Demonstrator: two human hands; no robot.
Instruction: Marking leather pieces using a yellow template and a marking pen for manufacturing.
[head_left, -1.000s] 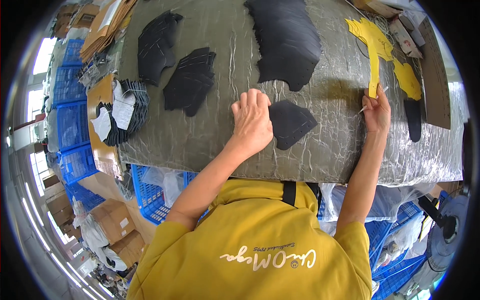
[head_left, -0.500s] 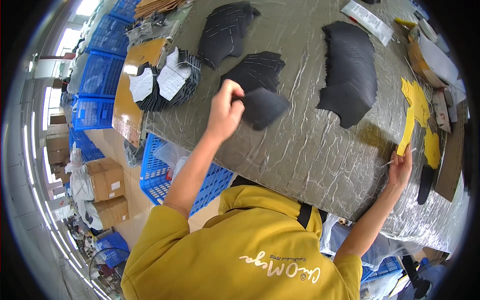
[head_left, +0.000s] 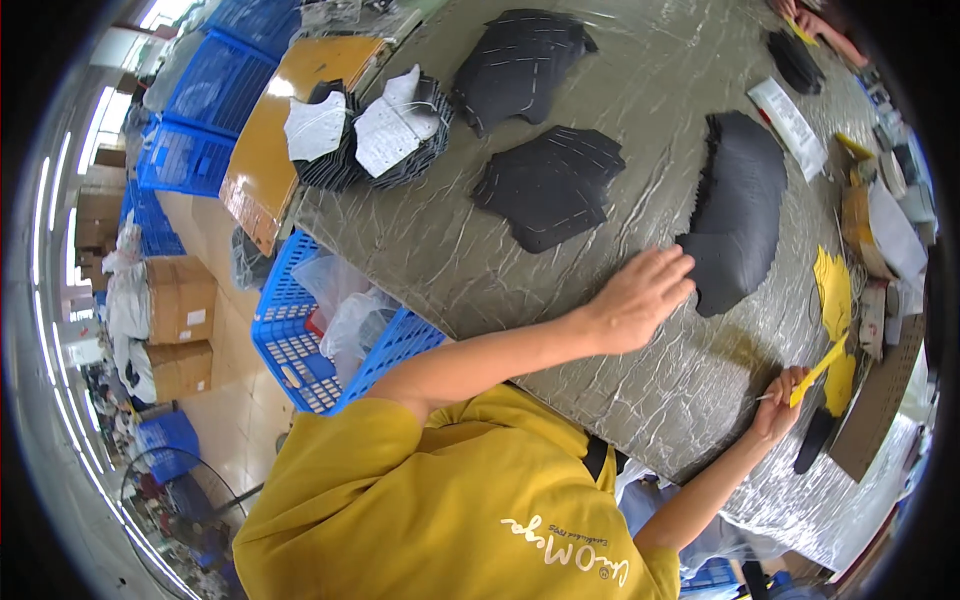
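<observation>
lg table (head_left: 420,255) fills the ctr & r side, its top wrapped in wrinkled, shiny grey-brown film w/ glare nr the lower r edge. l of it, a glossy pale tan floor (head_left: 235,365) runs past a blue plastic basket (head_left: 295,365) beside the table's edge, 2 stacked cardboard boxes (head_left: 182,297), a sm blue bin (head_left: 168,443) lower down & bigger blue crates (head_left: 205,95) up top. far l, a bright window (head_left: 95,130) & a long row of white strip lights (head_left: 37,220) curve along the rim.
</observation>
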